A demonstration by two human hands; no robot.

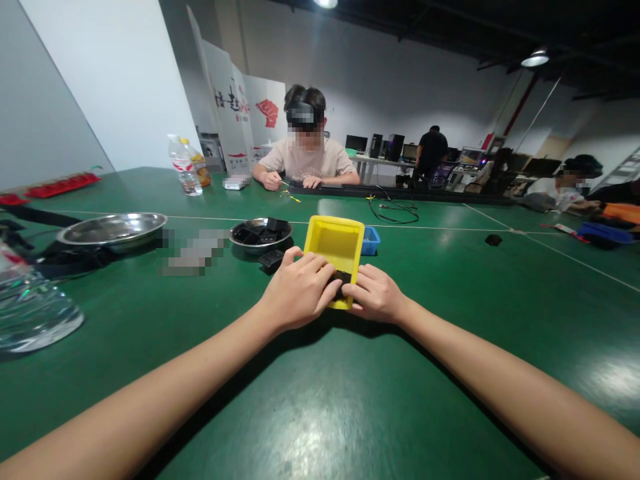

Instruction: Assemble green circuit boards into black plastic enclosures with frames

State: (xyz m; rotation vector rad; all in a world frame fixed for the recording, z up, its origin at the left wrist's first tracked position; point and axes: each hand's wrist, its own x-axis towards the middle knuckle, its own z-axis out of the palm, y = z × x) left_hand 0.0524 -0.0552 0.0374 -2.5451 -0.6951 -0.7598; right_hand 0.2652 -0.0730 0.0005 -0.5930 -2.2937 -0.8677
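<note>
A yellow plastic bin (pixel 334 230) is tilted towards me over the green table, with small dark pieces (pixel 343 276) gathered at its lower end. My left hand (pixel 300 287) reaches over the bin's left wall. Its thumb and fingers are bent together at the dark pieces, and whatever they pinch is hidden. My right hand (pixel 376 293) grips the bin's lower right edge, fingers curled. Just behind the bin stands a small blue bin (pixel 371 241). To the left, a steel bowl (pixel 240 248) holds several black plastic parts (pixel 265 230), and another black part (pixel 271 261) lies beside it.
A large steel dish (pixel 113 231) and a clear bottle (pixel 35 307) stand on the left of the green table (pixel 450 333). Across from me sits a person (pixel 306 157) with a head-worn camera. A black cable (pixel 400 212) and a dark part (pixel 493 240) lie to the right.
</note>
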